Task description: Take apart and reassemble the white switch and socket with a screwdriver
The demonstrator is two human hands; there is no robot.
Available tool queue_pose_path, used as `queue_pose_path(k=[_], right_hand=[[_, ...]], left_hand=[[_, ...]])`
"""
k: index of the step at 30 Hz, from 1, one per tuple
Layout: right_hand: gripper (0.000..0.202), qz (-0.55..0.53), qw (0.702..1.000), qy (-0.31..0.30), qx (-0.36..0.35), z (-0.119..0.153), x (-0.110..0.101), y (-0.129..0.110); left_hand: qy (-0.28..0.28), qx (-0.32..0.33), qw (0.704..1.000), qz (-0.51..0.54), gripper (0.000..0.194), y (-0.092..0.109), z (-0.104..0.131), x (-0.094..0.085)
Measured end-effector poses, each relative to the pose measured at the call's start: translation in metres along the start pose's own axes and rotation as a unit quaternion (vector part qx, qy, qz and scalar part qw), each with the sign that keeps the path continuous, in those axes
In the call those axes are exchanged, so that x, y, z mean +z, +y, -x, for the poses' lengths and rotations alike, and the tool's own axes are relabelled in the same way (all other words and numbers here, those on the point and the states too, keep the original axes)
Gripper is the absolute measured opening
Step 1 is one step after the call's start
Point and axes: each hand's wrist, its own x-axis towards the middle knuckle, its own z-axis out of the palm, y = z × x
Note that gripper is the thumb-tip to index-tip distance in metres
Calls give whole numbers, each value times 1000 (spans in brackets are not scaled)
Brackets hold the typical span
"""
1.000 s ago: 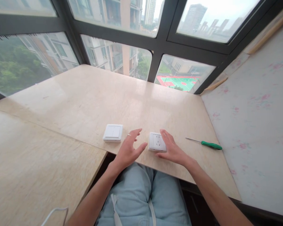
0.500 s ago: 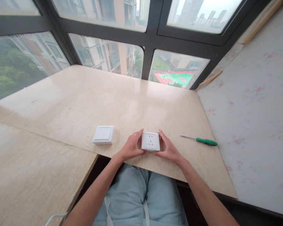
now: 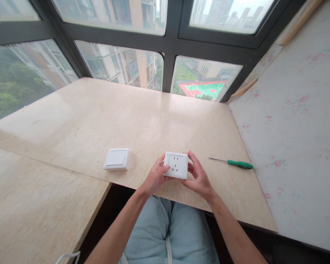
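Observation:
A white wall socket (image 3: 177, 165) with several dark slots in its face is held up between my hands, tilted toward me near the counter's front edge. My left hand (image 3: 157, 174) is closed on its left side, thumb over the front face and fingers behind. Curled round the right side and lower corner is my right hand (image 3: 198, 175), fingertips on the edge. To the left lies a white wall switch (image 3: 116, 159), face up. A screwdriver (image 3: 232, 163) with a green handle rests to the right, its metal shaft pointing left.
The beige stone-look counter (image 3: 143, 124) runs to a dark window frame (image 3: 169, 47) at the back. A wall with flowered paper (image 3: 294, 121) bounds the right side. A white cable (image 3: 68, 255) shows at lower left. My legs are below the counter's front edge.
The socket has been lifted and tilted toward me. My left thumb has moved from its edge onto its face. The whole view has shifted slightly.

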Motion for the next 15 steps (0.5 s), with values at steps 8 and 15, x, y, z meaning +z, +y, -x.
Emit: queue_pose_path(k=[8,15], right_hand=[[95,-30,998,-12,45,11,6,4],[94,-48,997,-3,63,16,13,7]], left_hand=[[110,5,994,-26,51,-9,-2,7],[135,24,988,-72,44,-14,-1,8]])
